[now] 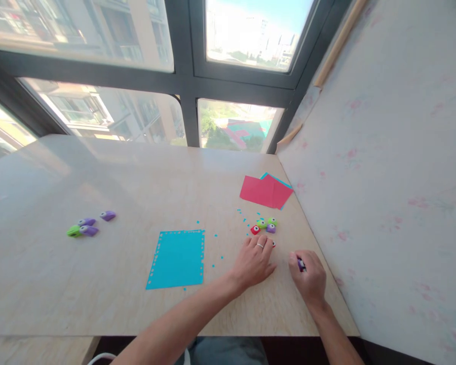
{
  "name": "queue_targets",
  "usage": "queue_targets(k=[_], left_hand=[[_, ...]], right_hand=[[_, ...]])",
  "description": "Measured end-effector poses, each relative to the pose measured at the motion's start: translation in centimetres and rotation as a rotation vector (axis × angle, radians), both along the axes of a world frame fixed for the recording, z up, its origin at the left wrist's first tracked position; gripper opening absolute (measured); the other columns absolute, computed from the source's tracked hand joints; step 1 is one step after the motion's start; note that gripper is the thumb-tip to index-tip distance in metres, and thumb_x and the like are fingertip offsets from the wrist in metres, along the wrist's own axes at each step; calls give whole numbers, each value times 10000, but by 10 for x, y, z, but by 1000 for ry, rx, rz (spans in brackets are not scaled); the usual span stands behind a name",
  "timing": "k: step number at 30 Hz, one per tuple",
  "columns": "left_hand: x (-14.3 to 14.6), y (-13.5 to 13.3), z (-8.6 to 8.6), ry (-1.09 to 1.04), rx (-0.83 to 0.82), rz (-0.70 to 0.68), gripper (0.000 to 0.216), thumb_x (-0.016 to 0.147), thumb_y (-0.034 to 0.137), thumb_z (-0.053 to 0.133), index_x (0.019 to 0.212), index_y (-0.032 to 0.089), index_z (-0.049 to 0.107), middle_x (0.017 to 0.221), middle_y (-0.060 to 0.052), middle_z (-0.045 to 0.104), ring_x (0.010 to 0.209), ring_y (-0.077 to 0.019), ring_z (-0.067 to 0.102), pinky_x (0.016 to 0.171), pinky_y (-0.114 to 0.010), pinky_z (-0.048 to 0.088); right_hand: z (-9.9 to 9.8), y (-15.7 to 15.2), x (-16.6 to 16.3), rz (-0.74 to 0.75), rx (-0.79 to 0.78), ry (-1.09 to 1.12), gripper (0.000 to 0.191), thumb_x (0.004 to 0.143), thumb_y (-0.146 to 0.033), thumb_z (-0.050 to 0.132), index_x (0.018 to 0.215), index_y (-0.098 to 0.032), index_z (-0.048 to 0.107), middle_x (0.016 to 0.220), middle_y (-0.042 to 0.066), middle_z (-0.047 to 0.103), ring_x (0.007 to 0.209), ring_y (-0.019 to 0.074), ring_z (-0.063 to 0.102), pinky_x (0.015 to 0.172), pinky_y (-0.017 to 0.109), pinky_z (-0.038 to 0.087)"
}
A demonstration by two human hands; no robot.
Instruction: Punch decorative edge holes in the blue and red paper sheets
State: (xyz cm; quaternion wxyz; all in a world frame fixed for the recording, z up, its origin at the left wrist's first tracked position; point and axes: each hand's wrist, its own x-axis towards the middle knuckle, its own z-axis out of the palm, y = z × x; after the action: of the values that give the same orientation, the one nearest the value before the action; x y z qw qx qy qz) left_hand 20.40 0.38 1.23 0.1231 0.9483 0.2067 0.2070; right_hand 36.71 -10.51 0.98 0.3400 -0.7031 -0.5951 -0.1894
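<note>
A sheet [177, 259] lies left of the left hand [253, 260].

Pale tabletop [129, 182], dark-framed window [184, 83] bright with daylight, white wall [395, 152] with faint pink flowers

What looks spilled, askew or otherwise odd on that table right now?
Small blue paper bits lie scattered near the blue sheet and the left hand, looking like spilled litter. The red sheets are also askew: they overlap unevenly, with blue paper poking out from underneath.
</note>
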Motion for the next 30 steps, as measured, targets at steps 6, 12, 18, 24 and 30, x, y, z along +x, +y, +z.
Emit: queue_targets(k=[6, 12, 18, 24, 30], left_hand=[[24, 1, -7, -6, 117, 5, 421, 882, 440, 559, 1212, 179, 563, 1116, -155, 614, 970, -299, 569, 753, -441, 450], [34, 7, -7, 2, 154, 18, 175, 868, 263, 517, 941, 163, 641, 932, -163, 622, 863, -302, 552, 685, -438, 418], [32, 12, -9, -39, 185, -22, 219, 883, 317, 490, 853, 153, 632, 876, -136, 614, 806, -276, 556, 619, -382, 403], [29, 16, -12, -69, 210, -88, 199, 837, 324, 528, 831, 162, 643, 853, -118, 610, 774, -257, 560, 604, -368, 418], [23, 16, -12, -106, 201, -110, 188, 825, 320, 524, 821, 176, 644, 859, -128, 613, 794, -263, 573, 580, -374, 446]], right_hand=[[1, 0, 1, -3, -14, 25, 141, 915, -227, 514, 774, -218, 521, 695, 27, 569, 670, 180, 516, 660, 307, 418], [1, -1, 1, 10, -14, 18, 144, 920, -232, 513, 778, -214, 525, 697, 28, 575, 668, 181, 522, 660, 305, 420], [1, -1, 1, 23, -14, -3, 134, 927, -225, 516, 794, -209, 522, 710, 32, 572, 681, 182, 523, 675, 306, 421], [0, -2, 2, 18, -19, -2, 144, 932, -245, 509, 794, -209, 528, 716, 36, 578, 686, 190, 533, 685, 315, 427], [-1, -3, 3, 6, -18, -7, 175, 932, -268, 506, 775, -202, 546, 707, 46, 593, 680, 194, 541, 683, 318, 426]])
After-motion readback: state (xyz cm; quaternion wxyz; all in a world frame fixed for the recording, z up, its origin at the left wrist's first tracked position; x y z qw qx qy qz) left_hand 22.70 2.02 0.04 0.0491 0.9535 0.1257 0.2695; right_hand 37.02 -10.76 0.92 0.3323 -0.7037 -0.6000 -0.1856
